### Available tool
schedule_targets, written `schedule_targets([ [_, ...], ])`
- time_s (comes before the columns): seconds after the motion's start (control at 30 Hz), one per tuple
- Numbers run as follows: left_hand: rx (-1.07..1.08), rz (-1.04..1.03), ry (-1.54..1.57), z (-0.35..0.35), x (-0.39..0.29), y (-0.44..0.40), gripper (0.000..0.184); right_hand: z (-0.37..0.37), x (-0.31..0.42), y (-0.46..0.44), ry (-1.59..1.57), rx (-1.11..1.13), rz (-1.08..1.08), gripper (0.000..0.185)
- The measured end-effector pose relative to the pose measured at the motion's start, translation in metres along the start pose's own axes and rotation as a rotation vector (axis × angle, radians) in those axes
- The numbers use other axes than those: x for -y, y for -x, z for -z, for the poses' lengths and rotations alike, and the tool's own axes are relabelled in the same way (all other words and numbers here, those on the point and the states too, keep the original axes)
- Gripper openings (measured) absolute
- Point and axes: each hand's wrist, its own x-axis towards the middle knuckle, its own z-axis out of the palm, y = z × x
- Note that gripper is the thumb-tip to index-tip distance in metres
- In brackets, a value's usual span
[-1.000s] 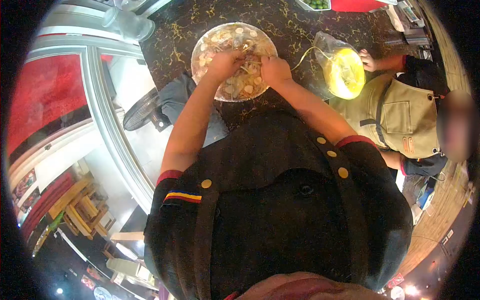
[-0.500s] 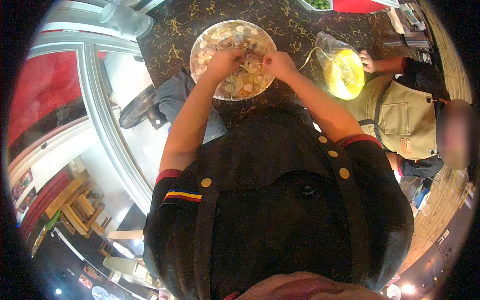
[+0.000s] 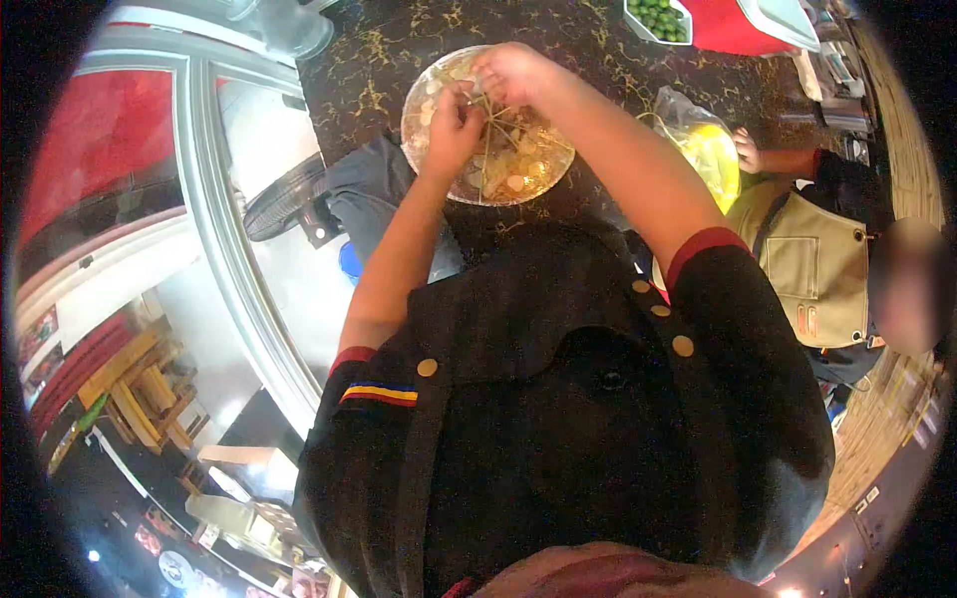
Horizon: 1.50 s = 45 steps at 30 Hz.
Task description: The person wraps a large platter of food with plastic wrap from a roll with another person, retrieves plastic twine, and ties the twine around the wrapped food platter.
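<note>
A round foil platter [image 3: 539, 189] of food topped with pale round slices lies on the dark countertop, under a shiny clear wrap. Thin pale strings [image 3: 488, 159] cross over it and meet near the middle. My left hand [image 3: 456, 128] is closed in a pinch on the string just left of that crossing. Over the platter's far side, my right hand [image 3: 510, 75] has its fingers curled together, seemingly on the string too; its fingertips are partly hidden. To the right, a bright yellow rounded bundle [image 3: 713, 159] sits in a clear plastic bag [image 3: 683, 108].
A co-worker's hand [image 3: 746, 149] is beside the yellow bundle. A white container of small green fruits [image 3: 658, 18] and a red and white box [image 3: 743, 25] stand at the back right. Dark cloth [image 3: 377, 189] hangs over the counter's left edge, near a black fan [image 3: 284, 199].
My right hand has moved from the platter's right side to its far side. My left hand stays close to the crossing. The view has shifted slightly, and the yellow bundle shows less.
</note>
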Motion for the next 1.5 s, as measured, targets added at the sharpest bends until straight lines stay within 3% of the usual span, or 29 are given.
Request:
schedule_targets([
  [0.07,-0.093,-0.033,0.081,-0.005,0.005,0.004,0.031,-0.012,-0.001,-0.015,-0.337,-0.133,-0.055,0.024],
  [0.1,-0.109,-0.037,0.033,-0.007,0.007,0.008,0.031,-0.016,-0.001,-0.02,-0.328,-0.13,-0.061,0.024],
  [0.17,-0.172,-0.048,0.029,-0.015,0.007,0.011,0.031,-0.024,0.001,-0.03,-0.464,-0.364,-0.09,0.021],
  [0.27,-0.122,0.035,-0.051,-0.021,-0.002,0.021,0.031,-0.019,-0.003,-0.031,-0.642,-0.317,-0.027,0.019],
  [0.3,-0.108,-0.046,-0.139,-0.025,-0.001,0.021,0.031,-0.011,-0.007,-0.039,-0.639,-0.319,-0.031,0.019],
  [0.47,-0.022,-0.066,-0.118,-0.027,-0.013,0.031,0.028,0.026,-0.043,-0.097,-0.542,-0.189,0.23,0.016],
  [0.57,-0.029,-0.019,-0.034,-0.028,-0.014,0.034,0.027,-0.02,-0.029,-0.049,-0.439,-0.251,0.241,0.01],
  [0.7,0.026,-0.027,-0.001,-0.027,-0.002,0.039,0.022,-0.02,-0.036,-0.055,-0.367,-0.226,0.183,0.006],
  [0.8,0.009,-0.02,0.038,-0.024,-0.006,0.038,0.021,-0.007,-0.048,-0.072,-0.104,-0.2,0.381,0.013],
  [0.87,-0.044,-0.045,0.036,-0.017,-0.01,0.041,0.022,-0.009,-0.048,-0.046,0.71,-0.527,0.864,0.019],
  [1.0,-0.082,-0.158,-0.056,-0.004,-0.016,0.045,0.017,-0.009,-0.046,-0.028,1.065,-0.684,0.847,0.017],
  [1.07,-0.07,-0.162,-0.095,-0.003,-0.014,0.046,0.015,-0.017,-0.05,-0.021,1.376,-0.74,0.718,0.018],
  [1.3,-0.077,-0.1,-0.051,-0.003,0.001,0.058,0.016,-0.029,-0.055,-0.009,1.547,-0.618,0.649,0.016],
  [1.37,-0.081,-0.094,-0.046,-0.005,0.002,0.058,0.017,-0.034,-0.046,-0.004,1.5,-0.568,0.41,0.019],
  [1.5,-0.094,-0.075,-0.049,-0.013,0.003,0.057,0.015,-0.045,-0.039,-0.007,1.563,-0.513,0.343,0.023],
])
